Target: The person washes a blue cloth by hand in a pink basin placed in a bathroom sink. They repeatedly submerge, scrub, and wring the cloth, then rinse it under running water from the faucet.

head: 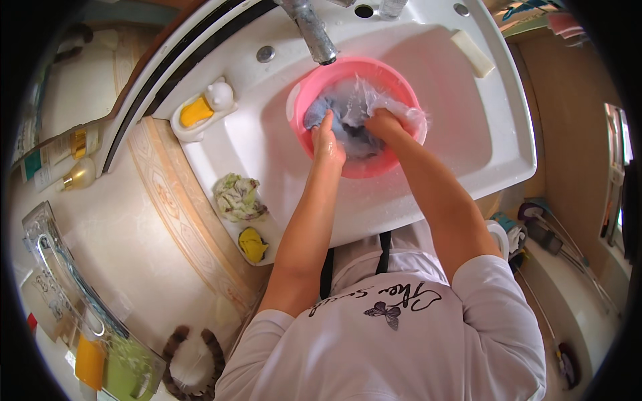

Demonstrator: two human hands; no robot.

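A pink plastic basin [371, 173] filled with cloudy water stands in the white sink [451, 165], below the metal faucet [316, 37]. Against a blue cloth [317, 111] at the basin's left side is my left hand [328, 140], its thumb raised and its other fingers partly hidden. My right hand [385, 124] is in the splashing water at the basin's right side; its fingers are hidden, so its hold cannot be made out. Dark fabric [357, 133] shows in the water between the hands.
A white soap bar [473, 54] lies at the sink's right. Along the left rim are an animal-shaped dish [219, 95] with orange soap [196, 112], a crumpled green-white cloth [238, 197] and a yellow sponge or cloth [253, 244]. A mirror is at upper left.
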